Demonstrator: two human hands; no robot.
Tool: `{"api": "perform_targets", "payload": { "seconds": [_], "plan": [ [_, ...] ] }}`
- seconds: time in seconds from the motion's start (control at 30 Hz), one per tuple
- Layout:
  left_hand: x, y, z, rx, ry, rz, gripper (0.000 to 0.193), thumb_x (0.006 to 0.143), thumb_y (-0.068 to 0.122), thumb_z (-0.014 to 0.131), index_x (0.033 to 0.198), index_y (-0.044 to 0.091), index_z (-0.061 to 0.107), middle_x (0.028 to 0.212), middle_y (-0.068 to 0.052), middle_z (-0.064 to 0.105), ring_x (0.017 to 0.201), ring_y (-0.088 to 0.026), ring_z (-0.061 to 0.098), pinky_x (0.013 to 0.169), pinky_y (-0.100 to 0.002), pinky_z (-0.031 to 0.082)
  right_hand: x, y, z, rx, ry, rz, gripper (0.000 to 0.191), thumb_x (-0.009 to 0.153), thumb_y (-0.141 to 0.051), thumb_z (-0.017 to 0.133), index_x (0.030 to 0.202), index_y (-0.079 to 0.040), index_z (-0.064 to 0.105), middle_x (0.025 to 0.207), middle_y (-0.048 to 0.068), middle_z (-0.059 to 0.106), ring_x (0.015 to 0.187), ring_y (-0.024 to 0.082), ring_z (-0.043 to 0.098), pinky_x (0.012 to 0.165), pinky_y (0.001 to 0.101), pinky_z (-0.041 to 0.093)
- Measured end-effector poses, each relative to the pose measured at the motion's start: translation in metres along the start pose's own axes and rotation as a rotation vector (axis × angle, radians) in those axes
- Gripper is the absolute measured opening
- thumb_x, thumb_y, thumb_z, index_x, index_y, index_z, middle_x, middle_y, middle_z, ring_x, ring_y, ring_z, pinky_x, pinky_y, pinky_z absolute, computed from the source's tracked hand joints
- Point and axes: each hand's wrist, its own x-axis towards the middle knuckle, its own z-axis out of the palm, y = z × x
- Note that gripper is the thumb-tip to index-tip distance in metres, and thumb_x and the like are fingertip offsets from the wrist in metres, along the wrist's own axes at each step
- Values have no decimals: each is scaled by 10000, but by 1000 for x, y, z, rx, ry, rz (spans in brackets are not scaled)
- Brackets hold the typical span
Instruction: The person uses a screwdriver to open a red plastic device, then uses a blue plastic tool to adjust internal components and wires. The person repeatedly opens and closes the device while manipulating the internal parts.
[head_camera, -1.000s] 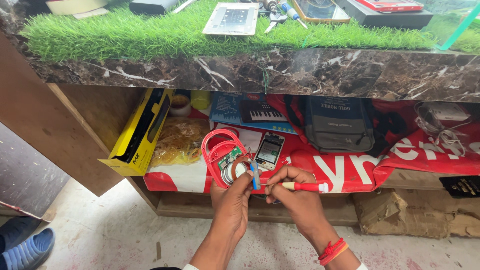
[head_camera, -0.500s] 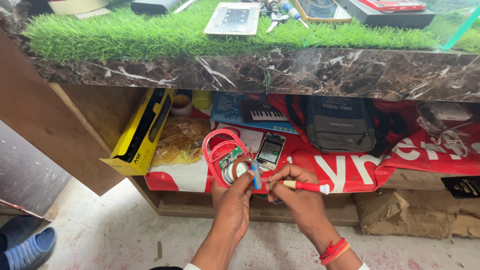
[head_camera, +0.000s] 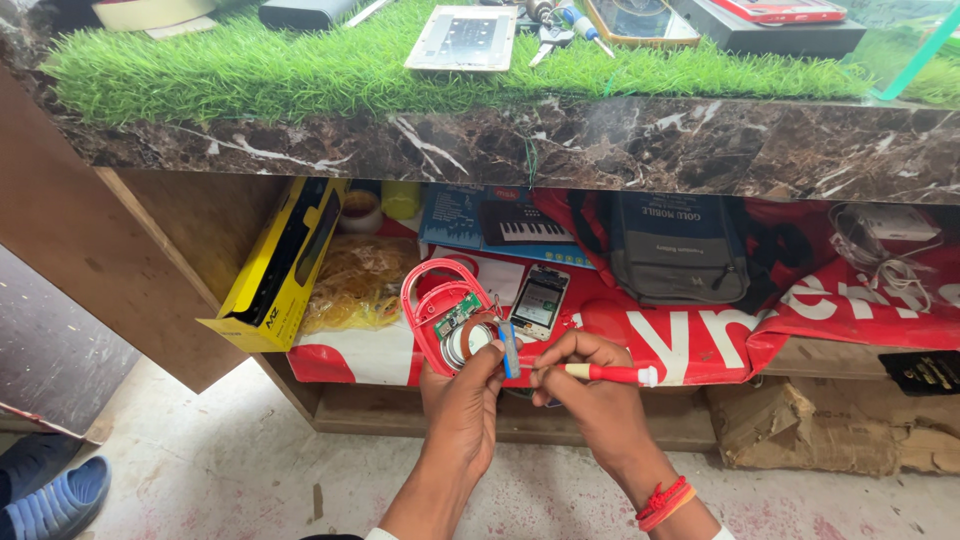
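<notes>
I see the brown marble bench (head_camera: 600, 150) with its green fake-grass mat (head_camera: 300, 65) across the top of the frame, and a cluttered shelf with a red printed cloth (head_camera: 720, 340) under it. On the shelf: yellow cardboard box (head_camera: 275, 265) at left, grey zip pouch (head_camera: 675, 250) at centre.

The opened red plastic round device with a green circuit board inside (head_camera: 450, 315) sits mid-frame, off the shelf, held at its lower edge by the left hand (head_camera: 462, 400), whose grip is closed on it with a small blue piece (head_camera: 510, 350) by the thumb. The right hand (head_camera: 590, 390) pinches a red-handled screwdriver with a white end (head_camera: 600, 373), tip toward the device.

Risks, I judge: the tip could slip and scratch the board, since it's worked in the air unsupported; a loose part could drop to the floor.
</notes>
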Motion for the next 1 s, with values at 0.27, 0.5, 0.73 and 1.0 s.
{"api": "perform_targets", "payload": {
  "seconds": [0.27, 0.5, 0.73, 1.0],
  "plan": [
    [-1, 0, 0, -3, -1, -2, 375, 817, -55, 665, 1183, 12, 623, 1061, -115, 714, 941, -216, 722, 849, -371, 600, 0, -2, 0, 0, 8, 8, 44, 833, 67, 654, 863, 40, 672, 776, 103, 718, 659, 161, 703, 621, 288, 597],
    [-1, -2, 0, -14, 3, -1, 387, 813, -61, 672, 1187, 20, 615, 1084, -99, 710, 964, -198, 713, 862, -364, 595, 2, -1, 0, 17, -1, 37, 44, 836, 56, 668, 876, 40, 678, 787, 101, 720, 656, 155, 692, 615, 284, 583],
    [0, -2, -1, -12, -1, 4, 383, 815, -59, 673, 1185, 23, 617, 1080, -97, 708, 962, -198, 710, 859, -362, 593, 1, 2, -1, 0, 2, 21, 35, 845, 44, 671, 878, 34, 678, 806, 101, 724, 661, 155, 693, 621, 286, 583],
    [0, -2, 0, -8, -12, 16, 365, 820, -54, 672, 1175, 15, 625, 1074, -100, 709, 956, -196, 711, 848, -357, 594, 1, 2, -1, 8, -8, 13, 42, 841, 50, 665, 880, 39, 677, 800, 108, 723, 665, 155, 694, 623, 285, 586]
  ]
}}
